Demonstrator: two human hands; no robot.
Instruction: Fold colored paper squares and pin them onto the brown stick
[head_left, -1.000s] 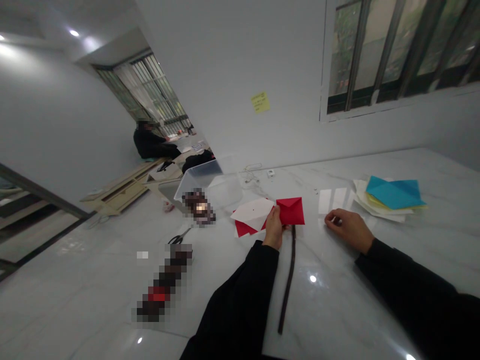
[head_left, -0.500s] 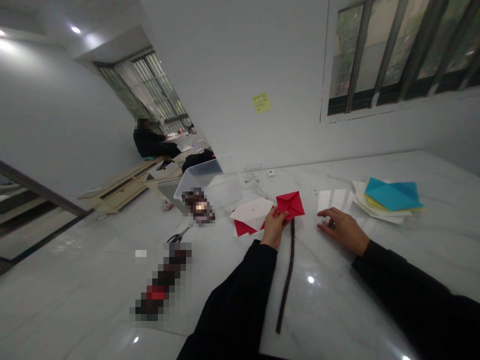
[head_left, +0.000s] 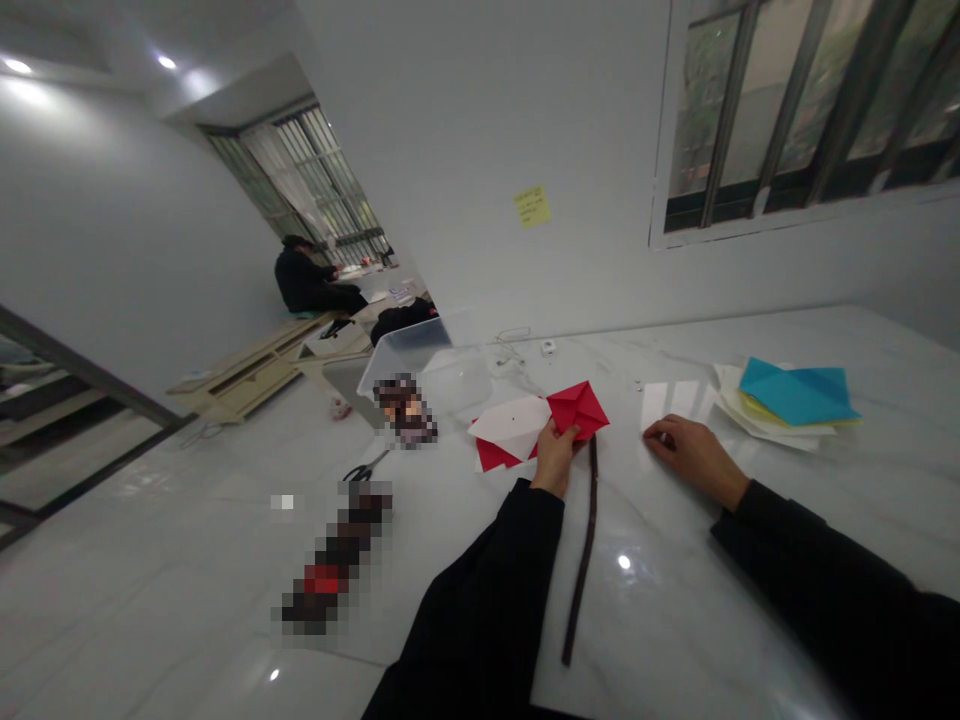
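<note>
My left hand (head_left: 555,458) is closed on a folded red paper (head_left: 583,408), thumb on top near its lower corner. Below the red paper a thin dark-brown stick (head_left: 585,555) runs down towards me; its upper end is hidden by the paper. Beside my left wrist lie white and red paper sheets (head_left: 510,420), one with small dark dots. My right hand (head_left: 690,450) rests low over the table with thumb and forefinger pinched together. Whatever sits between those fingertips is too small to make out.
Blue, yellow and white papers (head_left: 799,392) are stacked at right. Scissors (head_left: 360,472) lie at left near a blurred-out dark object (head_left: 337,560). A clear plastic bin (head_left: 409,345), a cable (head_left: 514,345) and a small white box (head_left: 547,347) stand behind. A person (head_left: 304,280) sits far left.
My right fingers have closed from a loose spread into a pinch where a small shiny thing lay. The red paper has turned slightly in my left hand. The view has shifted a little.
</note>
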